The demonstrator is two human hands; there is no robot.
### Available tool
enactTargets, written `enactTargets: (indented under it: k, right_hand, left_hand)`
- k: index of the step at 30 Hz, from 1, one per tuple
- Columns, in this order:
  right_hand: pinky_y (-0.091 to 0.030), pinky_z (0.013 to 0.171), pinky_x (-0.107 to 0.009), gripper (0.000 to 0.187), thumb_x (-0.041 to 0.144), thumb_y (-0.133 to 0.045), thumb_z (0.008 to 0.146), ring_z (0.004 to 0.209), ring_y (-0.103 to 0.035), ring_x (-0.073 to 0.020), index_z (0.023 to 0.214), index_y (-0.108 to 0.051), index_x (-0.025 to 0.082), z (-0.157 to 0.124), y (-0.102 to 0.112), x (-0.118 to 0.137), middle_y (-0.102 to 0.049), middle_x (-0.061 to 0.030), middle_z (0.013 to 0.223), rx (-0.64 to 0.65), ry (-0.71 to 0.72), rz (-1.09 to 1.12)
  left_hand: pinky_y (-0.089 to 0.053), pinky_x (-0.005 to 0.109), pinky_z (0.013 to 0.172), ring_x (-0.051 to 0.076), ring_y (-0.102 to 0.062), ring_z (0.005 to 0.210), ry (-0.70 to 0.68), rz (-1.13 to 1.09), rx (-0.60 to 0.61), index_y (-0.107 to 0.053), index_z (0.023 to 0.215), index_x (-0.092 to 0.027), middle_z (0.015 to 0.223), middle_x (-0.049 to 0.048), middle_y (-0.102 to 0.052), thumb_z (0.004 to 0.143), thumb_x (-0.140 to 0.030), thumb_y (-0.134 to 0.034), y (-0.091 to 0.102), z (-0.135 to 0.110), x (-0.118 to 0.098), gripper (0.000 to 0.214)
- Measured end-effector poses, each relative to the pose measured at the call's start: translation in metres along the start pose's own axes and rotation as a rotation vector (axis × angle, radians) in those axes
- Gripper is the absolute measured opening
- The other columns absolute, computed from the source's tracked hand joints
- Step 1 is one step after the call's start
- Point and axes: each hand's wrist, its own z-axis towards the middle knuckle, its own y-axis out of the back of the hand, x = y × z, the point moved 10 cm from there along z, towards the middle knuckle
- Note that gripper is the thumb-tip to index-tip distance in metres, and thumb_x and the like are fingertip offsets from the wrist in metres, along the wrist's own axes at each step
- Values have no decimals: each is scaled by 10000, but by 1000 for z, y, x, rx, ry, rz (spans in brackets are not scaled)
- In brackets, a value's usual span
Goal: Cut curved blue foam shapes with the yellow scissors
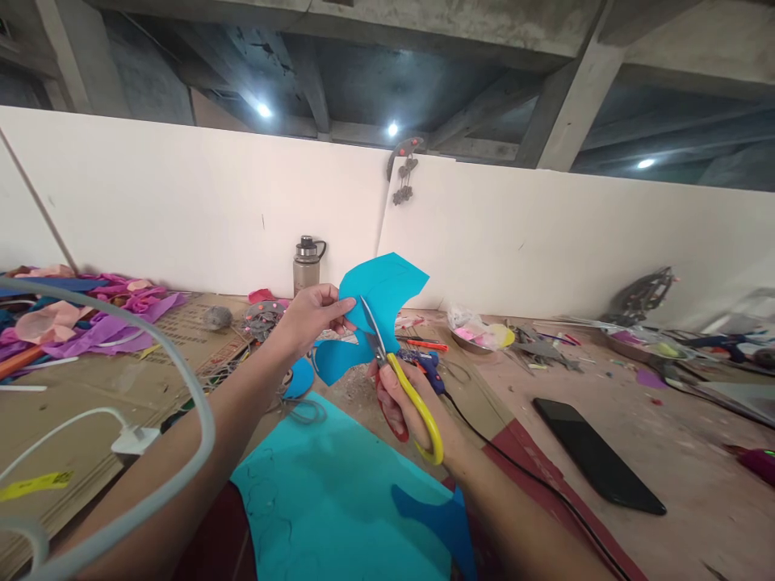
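My left hand (pixel 312 316) pinches a cut piece of blue paper (pixel 379 298) and holds it up above the table. In my right hand (pixel 412 411) are scissors (pixel 396 379) with yellow and red handles, fingers through the loops. Their blades bite into the middle of the blue piece. A large blue sheet (pixel 327 492) lies below my arms near the table's front, with a darker blue cut shape (pixel 439 520) on it.
A black phone (pixel 596 464) lies to the right. A blue glue gun (pixel 427 363) with a black cord sits behind my right hand. A metal bottle (pixel 306 265) stands by the white wall. Purple and pink scraps (pixel 90 311) pile at left; white cable (pixel 90 420) crosses near left.
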Motion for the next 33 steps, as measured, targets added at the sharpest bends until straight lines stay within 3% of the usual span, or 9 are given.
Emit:
enactTargets:
  k: [19, 33]
  right_hand:
    - [-275, 311, -203, 498, 704, -531, 876, 320, -363, -66, 788, -395, 233, 0, 0, 5, -379, 90, 543, -12, 26, 12]
    - [-297, 311, -206, 502, 718, -520, 869, 317, -357, -69, 884, -479, 218, -1, -1, 7, -375, 99, 544, -22, 8, 17]
  left_hand:
    - [-501, 217, 520, 160, -701, 583, 4, -14, 10, -530, 728, -163, 587, -9, -649, 619, -481, -874, -2, -4, -5, 481]
    - [-519, 233, 549, 169, -716, 624, -7, -19, 37, -552, 763, -164, 626, 4, -671, 691, -436, -843, -2, -4, -4, 404]
